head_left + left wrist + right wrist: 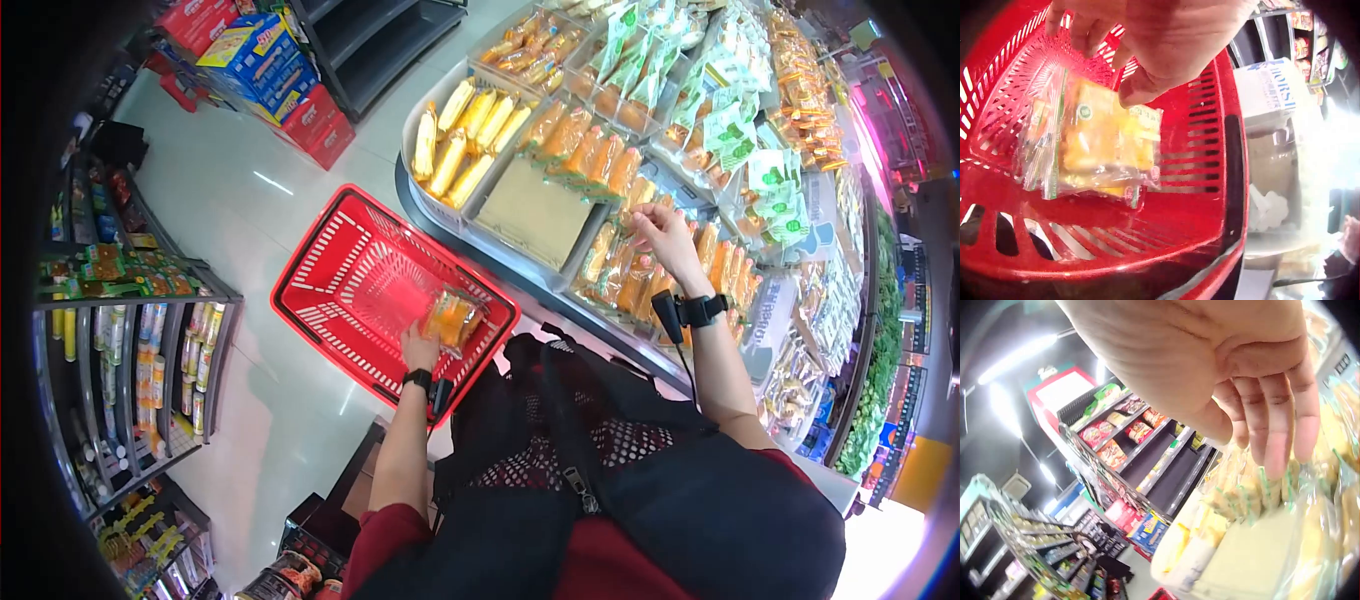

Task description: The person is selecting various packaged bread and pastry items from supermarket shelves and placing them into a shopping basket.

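Note:
My left hand [419, 348] reaches down into a red shopping basket [352, 345], its fingers loose beside clear bags of sliced bread [454, 321]. In the left wrist view those bags [1107, 140] lie stacked on the basket's bottom, and the thumb tip of the left hand [1166, 44] overlaps the top one. Over the bread display, my right hand [664, 240] hovers with fingers loosely bent and nothing held. Wrapped bread rolls [597, 165] stand in rows around it. From the right wrist, the fingers of the right hand [1272, 419] hang downward just above green-clipped bread bags [1244, 494].
Yellow-wrapped rolls [470, 135] fill a bin at the display's corner, beside a bare tan tray bottom [535, 212]. Snack shelves [150, 340] stand across the aisle at left. Stacked blue boxes [258, 65] and red boxes [318, 128] sit on the floor.

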`<state>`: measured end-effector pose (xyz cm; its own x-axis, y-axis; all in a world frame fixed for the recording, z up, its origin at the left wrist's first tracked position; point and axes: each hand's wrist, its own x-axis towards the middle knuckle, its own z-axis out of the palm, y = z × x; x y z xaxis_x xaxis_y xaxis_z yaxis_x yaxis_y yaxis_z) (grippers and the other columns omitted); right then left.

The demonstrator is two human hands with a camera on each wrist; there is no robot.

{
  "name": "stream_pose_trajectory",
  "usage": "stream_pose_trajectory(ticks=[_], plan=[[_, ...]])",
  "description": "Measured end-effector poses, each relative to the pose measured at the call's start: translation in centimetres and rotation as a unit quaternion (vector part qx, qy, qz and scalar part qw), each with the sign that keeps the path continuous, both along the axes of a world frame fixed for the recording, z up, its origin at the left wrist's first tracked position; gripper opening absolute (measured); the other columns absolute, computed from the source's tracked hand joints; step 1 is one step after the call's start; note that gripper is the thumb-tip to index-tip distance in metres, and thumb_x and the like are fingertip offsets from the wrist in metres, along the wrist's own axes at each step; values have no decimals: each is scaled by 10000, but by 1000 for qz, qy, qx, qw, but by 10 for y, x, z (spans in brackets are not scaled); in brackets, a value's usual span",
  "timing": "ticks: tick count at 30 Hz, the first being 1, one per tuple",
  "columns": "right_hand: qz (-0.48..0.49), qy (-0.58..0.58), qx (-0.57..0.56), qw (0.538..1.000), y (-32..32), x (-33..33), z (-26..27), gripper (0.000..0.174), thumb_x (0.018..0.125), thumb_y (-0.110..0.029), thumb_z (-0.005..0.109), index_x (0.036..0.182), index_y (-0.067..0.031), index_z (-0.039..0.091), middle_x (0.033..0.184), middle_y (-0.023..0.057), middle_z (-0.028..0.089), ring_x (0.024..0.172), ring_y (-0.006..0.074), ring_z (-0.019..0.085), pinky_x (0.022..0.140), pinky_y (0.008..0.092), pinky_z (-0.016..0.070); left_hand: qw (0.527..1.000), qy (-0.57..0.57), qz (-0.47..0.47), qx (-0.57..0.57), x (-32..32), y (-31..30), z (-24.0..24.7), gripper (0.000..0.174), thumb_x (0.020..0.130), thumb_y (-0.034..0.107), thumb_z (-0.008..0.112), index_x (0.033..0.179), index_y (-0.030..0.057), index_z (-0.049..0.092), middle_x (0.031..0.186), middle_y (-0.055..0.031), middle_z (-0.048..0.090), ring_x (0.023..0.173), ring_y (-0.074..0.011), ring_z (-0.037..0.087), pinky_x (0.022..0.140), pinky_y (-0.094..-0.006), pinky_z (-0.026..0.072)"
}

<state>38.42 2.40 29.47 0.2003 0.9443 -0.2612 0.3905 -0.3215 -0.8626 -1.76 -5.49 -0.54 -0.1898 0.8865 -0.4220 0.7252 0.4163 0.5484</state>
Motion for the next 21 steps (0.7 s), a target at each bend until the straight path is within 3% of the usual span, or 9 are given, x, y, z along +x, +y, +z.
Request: stream_pose_trajectory(ticks=[2, 4, 6, 7, 14, 16, 17, 20, 21], plan=[[-24, -199, -54, 978, 17, -5, 9, 297, 906, -254, 530, 994, 25, 584, 789, 105, 649, 609, 155, 645, 513, 264, 515, 999, -19, 31, -4, -10, -6, 13, 603, 750, 290, 683, 1272, 90, 457, 1222, -191, 455, 1138, -352, 455, 944, -411, 392], [-13, -227, -32, 973, 37, 7, -9, 371, 890, -318, 543, 944, 45, 593, 723, 143, 642, 540, 190, 641, 442, 302, 512, 998, -37, 57, 17, -22, -12, 23, 562, 756, 302, 682, 1228, 59, 496, 1213, -196, 458, 1142, -344, 448, 963, -397, 376], [-69, -211, -171, 960, 58, 7, -14, 424, 879, -346, 550, 919, 74, 588, 700, 181, 638, 531, 218, 644, 423, 333, 519, 997, -40, 62, 33, -34, -21, 32, 518, 767, 294, 674, 1197, 48, 521, 1205, -201, 459, 1144, -338, 443, 981, -384, 361], [-55, -221, -206, 952, 66, 13, -23, 426, 887, -367, 513, 949, 47, 594, 696, 145, 636, 554, 199, 652, 401, 336, 530, 996, -48, 71, 28, -39, -25, 36, 505, 767, 289, 674, 1187, 49, 528, 1200, -202, 465, 1143, -335, 444, 984, -382, 359], [-10, -267, -135, 954, 73, 25, -41, 325, 854, -282, 509, 847, 27, 613, 626, 166, 623, 572, 224, 655, 466, 352, 533, 993, -68, 101, 1, -46, -48, 60, 409, 775, 260, 660, 1119, 53, 580, 1147, -190, 514, 1108, -330, 477, 962, -382, 380], [-7, -412, 28, 911, 67, 28, -41, 252, 823, -212, 520, 806, 22, 610, 652, 188, 625, 595, 216, 659, 566, 354, 527, 992, -74, 107, -7, -41, -48, 67, 400, 778, 256, 656, 1116, 55, 583, 1135, -187, 522, 1090, -329, 491, 953, -385, 387], [-25, -403, 16, 915, 60, 21, -21, 257, 795, -242, 559, 806, 10, 609, 720, 210, 621, 670, 308, 644, 680, 382, 494, 990, -90, 105, -1, -37, -44, 77, 398, 777, 252, 657, 1116, 58, 583, 1123, -188, 525, 1083, -329, 495, 951, -384, 389], [-15, -289, 22, 957, 32, 3, 34, 256, 826, -231, 545, 768, 17, 566, 634, 161, 598, 640, 224, 637, 597, 338, 483, 988, -130, 83, 28, -23, -34, 83, 392, 796, 233, 645, 1130, 42, 569, 1110, -178, 548, 1061, -294, 527, 931, -360, 408], [-10, -293, 21, 956, 20, -2, 44, 256, 826, -231, 545, 768, 17, 566, 634, 161, 598, 640, 224, 637, 597, 338, 483, 969, -233, 81, 24, -15, -28, 92, 388, 819, 225, 629, 1146, 31, 555, 1127, -161, 556, 1051, -267, 542, 921, -341, 418]])
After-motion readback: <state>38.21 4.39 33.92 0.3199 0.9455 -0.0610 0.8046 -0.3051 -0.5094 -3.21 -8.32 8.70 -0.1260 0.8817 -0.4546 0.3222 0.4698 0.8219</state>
